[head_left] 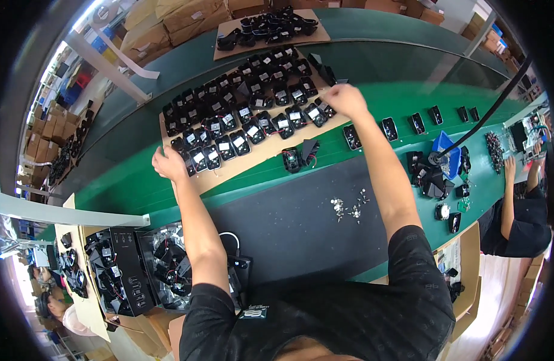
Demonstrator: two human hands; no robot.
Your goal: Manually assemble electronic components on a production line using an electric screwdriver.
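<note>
The left hand (168,163) and right hand (346,100) flank a flat tan cardboard sheet (232,172), finger grip unclear; tilting could spill boxy black plastic housings (253,130).

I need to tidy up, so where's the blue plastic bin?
In the head view, the blue plastic bin sits at right on the green tabletop, beside piled black plastic parts.
</note>
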